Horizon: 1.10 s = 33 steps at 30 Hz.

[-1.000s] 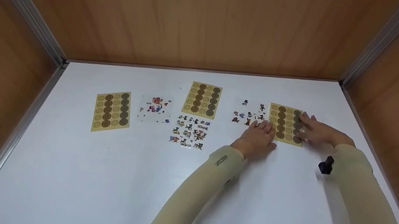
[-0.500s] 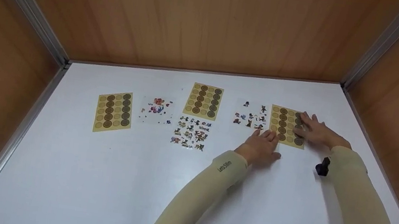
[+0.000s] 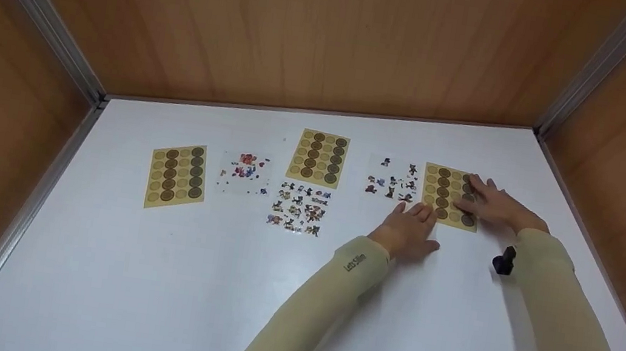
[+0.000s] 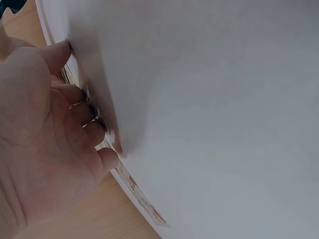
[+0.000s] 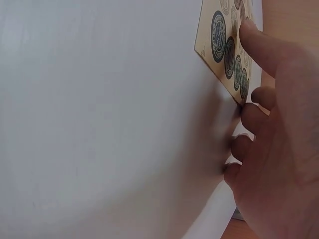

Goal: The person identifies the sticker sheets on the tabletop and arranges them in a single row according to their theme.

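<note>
A tan sheet of round stickers (image 3: 451,189) lies flat at the right of the table. My left hand (image 3: 405,230) rests with extended fingers at its lower left corner, thumb spread out on the table. At the sheet's right edge is my right hand (image 3: 495,206), also with fingers extended. In the right wrist view, that hand's thumb (image 5: 256,42) presses on the sheet while the other fingers touch down along its edge. A clear sheet of cartoon stickers (image 3: 392,180) lies just left of the tan one, above my left fingertips.
Further left lie a tan sticker sheet (image 3: 318,157), a clear cartoon sheet (image 3: 297,209), another clear sheet (image 3: 244,172) and a tan sheet (image 3: 177,176). Wooden panels (image 3: 320,36) wall the white table (image 3: 148,299). A black object (image 3: 504,261) sits by the right wrist.
My left hand has shifted slightly right and toward me, uncovering the clear sheet's lower stickers. My right thumb has slid a little left over the tan sheet. The sheets look unmoved.
</note>
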Motion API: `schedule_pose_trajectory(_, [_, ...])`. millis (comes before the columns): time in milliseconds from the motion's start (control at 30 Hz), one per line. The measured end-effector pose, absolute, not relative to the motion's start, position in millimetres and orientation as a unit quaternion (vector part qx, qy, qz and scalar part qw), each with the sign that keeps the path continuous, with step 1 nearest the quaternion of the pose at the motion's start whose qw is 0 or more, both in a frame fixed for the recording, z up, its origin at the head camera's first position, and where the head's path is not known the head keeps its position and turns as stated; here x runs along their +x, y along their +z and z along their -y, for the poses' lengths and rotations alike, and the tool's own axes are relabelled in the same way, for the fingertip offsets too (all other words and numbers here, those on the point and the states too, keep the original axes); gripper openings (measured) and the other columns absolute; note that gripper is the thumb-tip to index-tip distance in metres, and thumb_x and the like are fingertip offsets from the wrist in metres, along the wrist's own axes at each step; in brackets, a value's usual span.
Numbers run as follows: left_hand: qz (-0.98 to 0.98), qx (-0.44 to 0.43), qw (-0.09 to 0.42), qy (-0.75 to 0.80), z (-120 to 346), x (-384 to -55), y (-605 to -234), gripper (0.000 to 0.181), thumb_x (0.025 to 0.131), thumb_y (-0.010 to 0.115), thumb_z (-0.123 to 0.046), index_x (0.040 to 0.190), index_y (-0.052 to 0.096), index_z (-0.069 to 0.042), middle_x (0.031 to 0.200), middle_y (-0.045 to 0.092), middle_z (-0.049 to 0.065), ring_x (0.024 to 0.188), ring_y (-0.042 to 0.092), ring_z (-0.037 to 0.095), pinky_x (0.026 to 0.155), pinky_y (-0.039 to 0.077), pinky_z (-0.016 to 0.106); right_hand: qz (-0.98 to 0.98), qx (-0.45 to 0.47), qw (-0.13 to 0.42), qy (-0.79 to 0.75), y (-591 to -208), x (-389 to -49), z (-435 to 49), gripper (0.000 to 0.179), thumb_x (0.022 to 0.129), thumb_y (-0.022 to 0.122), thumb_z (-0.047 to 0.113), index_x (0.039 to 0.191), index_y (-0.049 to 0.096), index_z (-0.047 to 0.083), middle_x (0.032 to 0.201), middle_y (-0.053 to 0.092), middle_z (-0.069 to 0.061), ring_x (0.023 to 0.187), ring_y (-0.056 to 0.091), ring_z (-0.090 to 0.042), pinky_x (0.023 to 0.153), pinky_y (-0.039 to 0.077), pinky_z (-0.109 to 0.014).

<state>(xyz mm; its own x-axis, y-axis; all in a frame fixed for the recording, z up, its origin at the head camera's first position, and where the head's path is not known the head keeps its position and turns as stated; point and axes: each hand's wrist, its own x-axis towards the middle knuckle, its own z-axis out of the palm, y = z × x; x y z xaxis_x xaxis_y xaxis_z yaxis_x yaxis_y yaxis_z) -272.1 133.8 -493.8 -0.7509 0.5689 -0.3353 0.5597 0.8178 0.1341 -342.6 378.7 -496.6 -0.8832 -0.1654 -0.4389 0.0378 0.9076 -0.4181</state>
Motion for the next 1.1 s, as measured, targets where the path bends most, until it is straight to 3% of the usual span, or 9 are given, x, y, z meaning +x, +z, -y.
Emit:
schedule_pose_trajectory(200, [-0.937, 0.297, 0.184, 0.016, -132.4, -273.1, -495.5, 0.074, 0.106, 0.032, -0.06, 0.165, 0.009, -0.022, 0.17, 0.003, -0.006, 0.154, 0.001, 0.01, 0.125, 0.003, 0.035, -0.94, -0.044, 0.228, -0.249, -496.3, -346.7, -372.3, 0.108, 0.092, 0.057, 0.07, 0.163, -0.002, 0.013, 0.162, -0.007, -0.033, 0.147, -0.003, -0.056, 0.115, 0.006, -0.073])
schedule_pose_trajectory(367, [-0.938, 0.297, 0.181, 0.017, -131.5, -272.9, -497.7, 0.073, 0.106, 0.031, -0.059, 0.165, 0.009, -0.021, 0.17, 0.003, -0.005, 0.154, 0.001, 0.011, 0.125, 0.003, 0.036, -0.912, -0.031, 0.208, -0.352, -497.1, -350.5, -365.6, 0.099, 0.098, 0.062, 0.052, 0.162, 0.002, 0.006, 0.167, 0.006, -0.021, 0.153, 0.004, -0.041, 0.123, 0.009, -0.058])
schedule_pose_trajectory(533, [-0.939, 0.296, 0.177, 0.02, -131.6, -272.8, -497.1, 0.073, 0.106, 0.031, -0.059, 0.165, 0.01, -0.021, 0.17, 0.004, -0.006, 0.154, 0.001, 0.011, 0.125, 0.003, 0.036, -0.863, 0.019, 0.206, -0.461, -492.9, -351.4, -359.9, 0.089, 0.103, 0.057, 0.044, 0.163, 0.003, 0.007, 0.167, 0.012, -0.018, 0.153, 0.015, -0.034, 0.124, 0.012, -0.05])
schedule_pose_trajectory(667, [-0.937, 0.299, 0.177, 0.023, -131.7, -273.0, -496.1, 0.073, 0.106, 0.032, -0.059, 0.165, 0.012, -0.021, 0.17, 0.006, -0.006, 0.155, 0.001, 0.011, 0.125, 0.005, 0.037, -0.81, 0.053, 0.207, -0.547, -486.7, -350.7, -359.3, 0.084, 0.104, 0.054, 0.045, 0.164, 0.005, 0.011, 0.161, 0.031, -0.018, 0.144, 0.034, -0.027, 0.123, 0.019, -0.041])
schedule_pose_trajectory(733, [-0.937, 0.299, 0.179, 0.022, -131.9, -273.3, -496.0, 0.073, 0.106, 0.032, -0.059, 0.165, 0.011, -0.022, 0.17, 0.005, -0.007, 0.154, 0.001, 0.01, 0.125, 0.004, 0.036, -0.774, 0.077, 0.205, -0.594, -483.2, -350.2, -361.0, 0.082, 0.105, 0.054, 0.044, 0.164, 0.006, 0.014, 0.16, 0.034, -0.015, 0.141, 0.036, -0.024, 0.122, 0.023, -0.038])
schedule_pose_trajectory(933, [-0.937, 0.299, 0.178, 0.024, -132.2, -272.2, -495.8, 0.073, 0.106, 0.033, -0.059, 0.165, 0.012, -0.022, 0.17, 0.006, -0.006, 0.155, 0.002, 0.01, 0.125, 0.005, 0.037, -0.625, 0.158, 0.199, -0.738, -473.7, -347.6, -365.8, 0.077, 0.105, 0.056, 0.031, 0.165, 0.008, 0.021, 0.17, 0.007, -0.004, 0.154, 0.015, -0.02, 0.123, 0.023, -0.034])
schedule_pose_trajectory(1100, [-0.938, 0.295, 0.181, 0.027, -133.1, -271.7, -496.7, 0.073, 0.105, 0.033, -0.059, 0.165, 0.011, -0.022, 0.17, 0.005, -0.007, 0.154, 0.001, 0.01, 0.125, 0.004, 0.036, -0.513, 0.223, 0.196, -0.806, -469.0, -346.4, -369.1, 0.08, 0.103, 0.061, 0.029, 0.164, 0.009, 0.029, 0.171, 0.006, 0.002, 0.154, 0.016, -0.017, 0.12, 0.028, -0.032])
